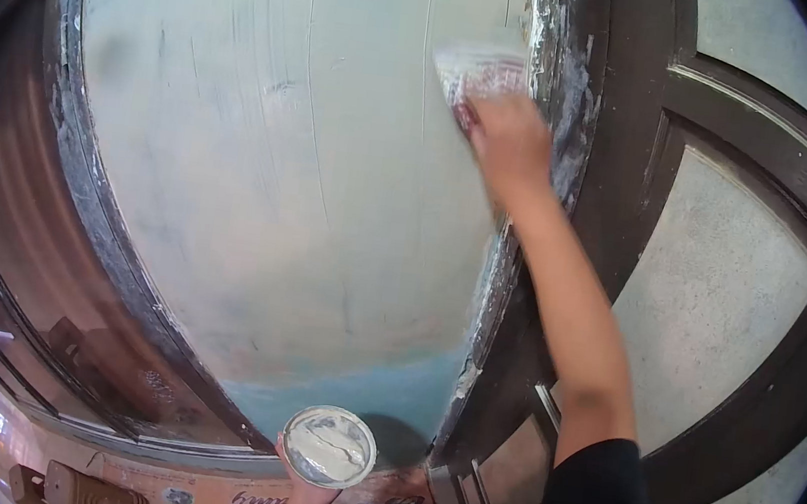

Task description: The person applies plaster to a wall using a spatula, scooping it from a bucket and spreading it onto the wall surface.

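My right hand (512, 149) is closed round the dark red handle of a wide putty knife (486, 71), its blade smeared with white putty and blurred by motion. The blade lies at the upper right of the pale wall panel (313, 170), close to the frame's edge. Low down near my body, my left hand (303, 492) holds up a round tub of white putty (331, 445). Fingers show at the tub's left side, while the rest of the grip is hidden beneath it. Thin ridges and streaks run down the panel, above a blue-green band at its bottom.
Dark frame strips splashed with white border the panel on the left (97, 164) and right (568, 101). A dark wooden door (722, 281) with pale panels stands at right. Brown furniture (92, 493) and a printed sheet (222, 502) are on the floor below.
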Tool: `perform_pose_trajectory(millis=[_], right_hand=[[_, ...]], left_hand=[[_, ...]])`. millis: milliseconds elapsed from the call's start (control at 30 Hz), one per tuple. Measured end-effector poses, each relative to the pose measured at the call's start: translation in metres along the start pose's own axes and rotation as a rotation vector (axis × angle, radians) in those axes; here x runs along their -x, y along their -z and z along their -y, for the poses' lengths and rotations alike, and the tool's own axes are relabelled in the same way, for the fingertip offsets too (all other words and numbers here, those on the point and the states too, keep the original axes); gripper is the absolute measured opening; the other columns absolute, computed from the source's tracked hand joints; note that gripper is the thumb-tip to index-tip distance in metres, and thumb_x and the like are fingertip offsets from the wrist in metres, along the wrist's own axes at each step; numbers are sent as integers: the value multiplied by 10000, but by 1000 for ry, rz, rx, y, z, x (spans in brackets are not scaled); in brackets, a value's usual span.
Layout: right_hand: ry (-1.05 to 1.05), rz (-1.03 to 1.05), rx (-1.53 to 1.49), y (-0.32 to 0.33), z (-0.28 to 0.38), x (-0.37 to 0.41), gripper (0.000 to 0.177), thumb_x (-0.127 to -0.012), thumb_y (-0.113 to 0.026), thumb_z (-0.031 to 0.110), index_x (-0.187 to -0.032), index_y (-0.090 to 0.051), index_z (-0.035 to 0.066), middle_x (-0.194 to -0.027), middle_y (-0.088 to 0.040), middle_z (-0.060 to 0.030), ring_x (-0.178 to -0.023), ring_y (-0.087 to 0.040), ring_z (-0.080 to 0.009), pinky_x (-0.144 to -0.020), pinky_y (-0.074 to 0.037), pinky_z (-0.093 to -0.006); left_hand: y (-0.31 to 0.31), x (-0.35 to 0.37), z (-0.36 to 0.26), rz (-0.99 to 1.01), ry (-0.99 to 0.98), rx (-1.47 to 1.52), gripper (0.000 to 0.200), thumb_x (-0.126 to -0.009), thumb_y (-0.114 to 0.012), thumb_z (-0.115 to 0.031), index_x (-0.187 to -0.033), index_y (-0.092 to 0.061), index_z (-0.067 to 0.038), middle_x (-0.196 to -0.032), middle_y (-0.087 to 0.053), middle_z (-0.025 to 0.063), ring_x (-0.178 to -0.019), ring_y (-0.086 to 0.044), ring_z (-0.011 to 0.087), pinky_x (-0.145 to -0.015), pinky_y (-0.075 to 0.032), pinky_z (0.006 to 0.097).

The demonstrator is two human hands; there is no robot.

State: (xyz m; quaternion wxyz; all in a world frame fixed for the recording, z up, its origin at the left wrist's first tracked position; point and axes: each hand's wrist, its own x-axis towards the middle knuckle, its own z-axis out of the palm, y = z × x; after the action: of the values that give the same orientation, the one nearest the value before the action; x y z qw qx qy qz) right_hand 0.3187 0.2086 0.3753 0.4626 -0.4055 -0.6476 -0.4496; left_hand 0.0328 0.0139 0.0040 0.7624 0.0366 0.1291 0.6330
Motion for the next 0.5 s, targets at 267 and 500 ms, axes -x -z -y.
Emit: perform_pose_trajectory(millis=[267, 500], right_hand=[[-78, 168, -137, -26, 69, 285, 309, -757, -679, 130, -1063, -701, 166, -1072, -624, -50, -1071, -567, -274, -954, -454, -461], [-213, 494, -272, 9, 113, 424, 383, -682, -692, 134, -1061, -701, 186, -1014, -598, -68, -1050, -527, -305, -949, -429, -472]], left_hand=[[-12, -8, 5, 7, 61, 0, 706, -846, -403, -669, -1316, -521, -156, -1348, -525, 108, -1219, -493, 356, -1031, -388, 554], [-9, -15, 18, 67, 122, -63, 757, -851, -361, -702, -1358, -491, -155, -1387, -494, 120, -1246, -472, 363, -1041, -378, 546]])
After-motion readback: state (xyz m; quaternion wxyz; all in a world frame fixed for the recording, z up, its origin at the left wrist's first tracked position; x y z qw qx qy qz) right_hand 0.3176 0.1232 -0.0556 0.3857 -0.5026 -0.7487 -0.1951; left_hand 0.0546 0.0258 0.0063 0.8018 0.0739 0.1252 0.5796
